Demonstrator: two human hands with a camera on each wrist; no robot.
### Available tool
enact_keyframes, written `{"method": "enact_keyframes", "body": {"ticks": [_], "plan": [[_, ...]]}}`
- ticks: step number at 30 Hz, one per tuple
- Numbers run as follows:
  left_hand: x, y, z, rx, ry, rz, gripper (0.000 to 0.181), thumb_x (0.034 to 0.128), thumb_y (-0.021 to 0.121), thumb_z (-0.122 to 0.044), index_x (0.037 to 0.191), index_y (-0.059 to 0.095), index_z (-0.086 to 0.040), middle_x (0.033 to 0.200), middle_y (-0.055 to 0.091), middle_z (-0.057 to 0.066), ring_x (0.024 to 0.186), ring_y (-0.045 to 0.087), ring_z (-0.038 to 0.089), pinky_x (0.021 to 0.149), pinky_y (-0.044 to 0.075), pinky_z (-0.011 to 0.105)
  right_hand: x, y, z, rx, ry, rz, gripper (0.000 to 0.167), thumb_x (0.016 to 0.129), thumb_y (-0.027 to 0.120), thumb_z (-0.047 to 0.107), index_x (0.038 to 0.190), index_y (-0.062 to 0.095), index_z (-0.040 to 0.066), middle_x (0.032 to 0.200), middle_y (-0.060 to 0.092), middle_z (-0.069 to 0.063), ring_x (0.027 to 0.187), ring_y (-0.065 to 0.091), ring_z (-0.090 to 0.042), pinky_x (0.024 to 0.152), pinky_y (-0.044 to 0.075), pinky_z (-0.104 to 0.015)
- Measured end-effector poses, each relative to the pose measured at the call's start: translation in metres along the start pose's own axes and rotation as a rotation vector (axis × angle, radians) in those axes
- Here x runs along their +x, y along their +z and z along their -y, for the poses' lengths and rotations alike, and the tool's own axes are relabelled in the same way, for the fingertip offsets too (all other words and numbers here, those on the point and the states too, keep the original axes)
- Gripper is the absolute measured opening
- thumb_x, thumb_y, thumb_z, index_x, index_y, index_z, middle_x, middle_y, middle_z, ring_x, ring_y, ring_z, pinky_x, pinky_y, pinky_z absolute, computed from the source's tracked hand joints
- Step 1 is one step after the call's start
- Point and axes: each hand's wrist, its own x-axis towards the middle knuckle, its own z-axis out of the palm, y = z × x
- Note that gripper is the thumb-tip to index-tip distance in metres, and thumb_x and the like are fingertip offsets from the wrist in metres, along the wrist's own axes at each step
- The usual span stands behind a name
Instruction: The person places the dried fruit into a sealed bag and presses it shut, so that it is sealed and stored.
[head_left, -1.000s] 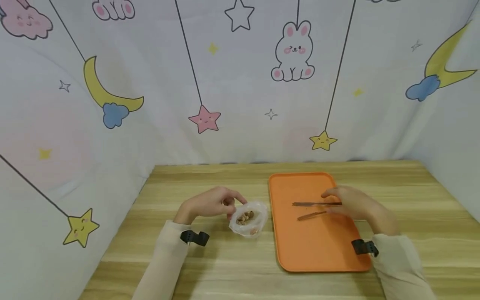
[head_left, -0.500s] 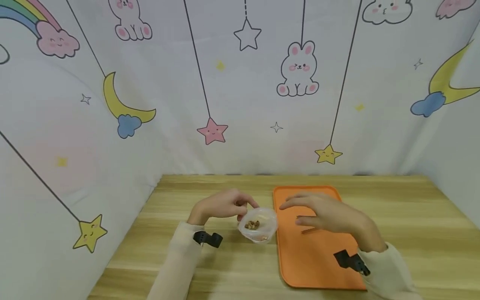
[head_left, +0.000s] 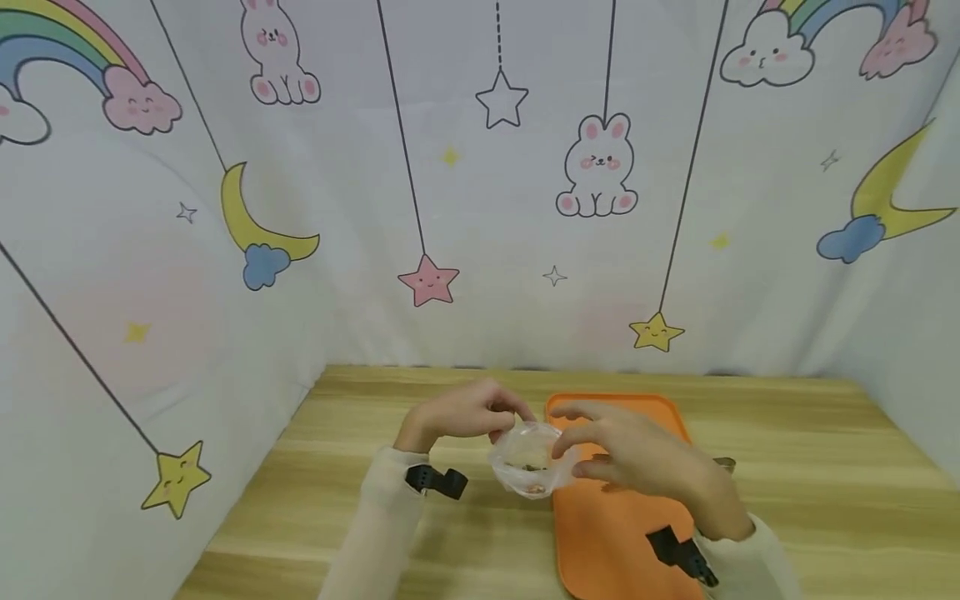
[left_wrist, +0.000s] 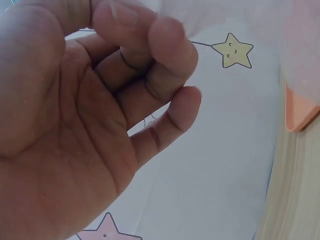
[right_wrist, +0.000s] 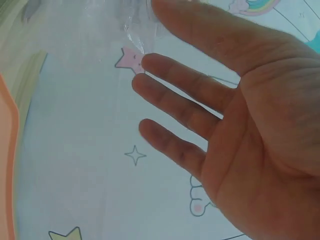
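Observation:
A clear plastic bag [head_left: 517, 479] with brown nut-like pieces inside stands at the left edge of an orange tray [head_left: 600, 542]. My left hand [head_left: 465, 412] pinches its rim from the left; in the left wrist view the thumb and index of this hand [left_wrist: 100, 110] meet at the top beside the film. My right hand [head_left: 645, 458] reaches over the tray, fingertips at the bag's right side. Its fingers [right_wrist: 175, 105] are extended in the right wrist view, the thumb tip against the film. Brown tongs [head_left: 724, 464] lie on the tray, mostly hidden under this hand.
A wood-grain table [head_left: 810, 467] bears everything. Behind and at the sides hangs a white cloth [head_left: 510, 325] printed with stars, rabbits and moons. Black camera mounts [head_left: 435, 481] sit on both wrists.
My right hand has let go of the tongs on the tray and moved left to the bag. The left hand stays at the bag's rim. The head view has tilted up.

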Motion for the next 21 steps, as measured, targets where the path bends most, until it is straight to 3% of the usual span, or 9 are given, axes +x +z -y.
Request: {"method": "enact_keyframes", "body": {"ticks": [4,9,15,21], "plan": [[-0.001,0.000,0.000,0.002,-0.004,-0.007,0.036,0.0884,0.044,0.001,0.107,0.074,-0.005,0.065,0.055,-0.006,0.048,0.036,0.006,0.050,0.034,0.022,0.003,0.002,-0.003,-0.065,-0.043,-0.079,0.012,0.091,0.075,0.021,0.092,0.068,0.030,0.131,0.060,-0.001,0.100,0.065,-0.017,0.077,0.052,-0.031],[-0.003,-0.004,-0.007,0.058,0.023,-0.040,0.039,0.0892,0.043,0.000,0.113,0.073,-0.006,0.060,0.048,-0.007,0.046,0.030,0.006,0.048,0.029,0.022,0.003,-0.004,-0.004,-0.005,-0.084,-0.157,0.013,0.093,0.072,0.017,0.091,0.065,0.027,0.115,0.064,0.007,0.089,0.062,-0.009,0.073,0.051,-0.028],[-0.011,-0.007,-0.019,0.140,0.043,-0.168,0.038,0.0962,0.043,-0.004,0.123,0.070,-0.007,0.058,0.037,-0.009,0.046,0.028,0.004,0.049,0.029,0.022,0.006,-0.016,-0.007,-0.004,-0.146,-0.290,0.014,0.093,0.071,0.012,0.094,0.065,0.025,0.118,0.068,0.004,0.101,0.067,-0.016,0.078,0.054,-0.033],[-0.017,-0.013,-0.028,0.191,0.101,-0.292,0.027,0.1048,0.052,-0.016,0.125,0.068,-0.009,0.074,0.054,-0.007,0.063,0.045,0.007,0.061,0.041,0.026,0.009,-0.024,-0.012,0.028,-0.199,-0.381,0.005,0.094,0.069,0.015,0.094,0.066,0.020,0.122,0.069,0.000,0.109,0.067,-0.020,0.086,0.054,-0.037]]}}
